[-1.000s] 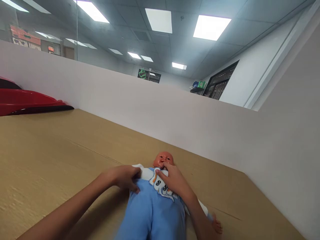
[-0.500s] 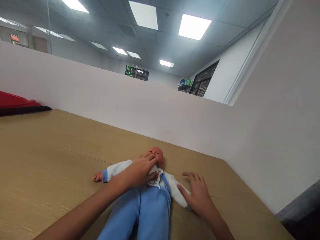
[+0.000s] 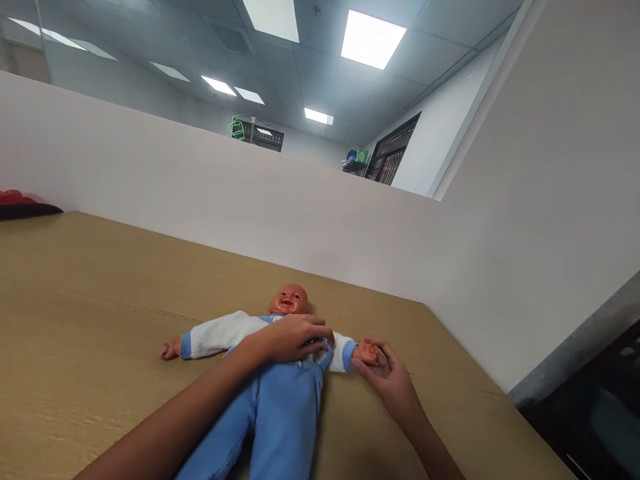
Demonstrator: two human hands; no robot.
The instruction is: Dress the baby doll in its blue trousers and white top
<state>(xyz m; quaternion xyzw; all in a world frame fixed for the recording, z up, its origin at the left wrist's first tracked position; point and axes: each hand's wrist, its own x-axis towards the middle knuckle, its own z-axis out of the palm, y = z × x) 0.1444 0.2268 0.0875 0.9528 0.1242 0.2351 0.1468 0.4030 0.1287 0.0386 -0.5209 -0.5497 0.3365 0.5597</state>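
Note:
A baby doll (image 3: 287, 413) in blue overalls and a white top with blue cuffs lies on its back, its bald head (image 3: 290, 299) toward the wall. Across its chest rests my left hand (image 3: 295, 337), fingers curled over the overall strap side near the shoulder; the fingertips are partly hidden against the clothing. My right hand (image 3: 393, 377) is closed around the doll's hand (image 3: 367, 351), at the end of the outstretched arm on the right. The doll's other arm (image 3: 215, 335) stretches out to the left on the table.
The doll lies on a brown wooden tabletop (image 3: 125, 280). A low white wall (image 3: 250, 207) runs along its back, with glass above. At the far left is a red and black item (image 3: 23, 204). Beyond the right table edge is a dark area (image 3: 590, 400).
My right hand has gone from beside the doll's sleeve to holding its hand. My left hand has moved down from the face to the chest, uncovering the face. The camera view has shifted slightly.

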